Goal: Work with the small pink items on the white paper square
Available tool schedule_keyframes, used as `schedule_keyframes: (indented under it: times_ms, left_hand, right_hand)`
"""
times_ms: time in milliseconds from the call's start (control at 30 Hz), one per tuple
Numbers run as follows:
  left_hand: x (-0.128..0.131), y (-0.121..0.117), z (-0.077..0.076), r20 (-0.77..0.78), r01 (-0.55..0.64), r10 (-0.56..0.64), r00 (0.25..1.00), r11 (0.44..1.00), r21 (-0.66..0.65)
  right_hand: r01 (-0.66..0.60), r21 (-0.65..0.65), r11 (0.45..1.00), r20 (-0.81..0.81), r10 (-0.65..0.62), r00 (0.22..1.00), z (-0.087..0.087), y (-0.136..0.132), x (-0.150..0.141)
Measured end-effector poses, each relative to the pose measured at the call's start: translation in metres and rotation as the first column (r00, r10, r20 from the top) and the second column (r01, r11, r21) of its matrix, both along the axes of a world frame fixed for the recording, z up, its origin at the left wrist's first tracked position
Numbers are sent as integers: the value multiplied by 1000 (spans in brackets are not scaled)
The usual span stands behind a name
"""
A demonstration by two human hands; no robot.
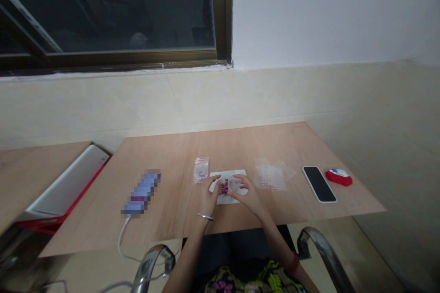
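Left hand (206, 198) and right hand (248, 194) positioned over a white paper sheet (237, 198) on a wooden table (165, 165). Right grip narrow, on a small clear plastic bag (235, 184). Left grip narrow, hold undetermined. Pink clump (223, 187) lies between the hands (bag contact unclear). Small filled bag (201, 169) just beyond left hand; loose clear bags (271, 175) right of sheet

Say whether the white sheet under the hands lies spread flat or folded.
Spread flat: the white sheet lies open on the wooden table, its far corners showing beyond the left hand and right hand.
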State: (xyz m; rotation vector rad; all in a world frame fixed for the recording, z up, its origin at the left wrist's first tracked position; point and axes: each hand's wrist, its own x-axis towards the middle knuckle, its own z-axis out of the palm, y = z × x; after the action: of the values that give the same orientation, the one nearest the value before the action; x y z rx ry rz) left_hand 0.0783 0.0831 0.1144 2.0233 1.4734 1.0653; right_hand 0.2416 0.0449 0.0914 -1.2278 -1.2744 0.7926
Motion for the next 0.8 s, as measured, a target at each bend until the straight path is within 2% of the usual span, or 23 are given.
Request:
schedule_keyframes:
  times_ms: [133,233,333,633,800]
  left_hand:
    - [-16,4,-47,-167,-11,0,986,998,-66]
    - [-22,0,-68,-185,45,-66,981,992,-114]
    - [-22,-5,-73,-224,60,-82,971,993,-106]
    - [-18,-12,-70,-274,30,-42,961,998,-49]
    - [-15,-18,-77,-296,47,-56,953,998,-39]
  right_hand:
    - [-18,-113,993,-34,14,999,1,0,2]
    - [-31,-141,989,-49,24,999,0,0,2]
    - [-28,-146,989,-53,20,998,-1,0,2]
    - [-22,-139,990,-43,16,999,-7,0,4]
    - [-8,-136,991,-35,4,999,-10,1,5]
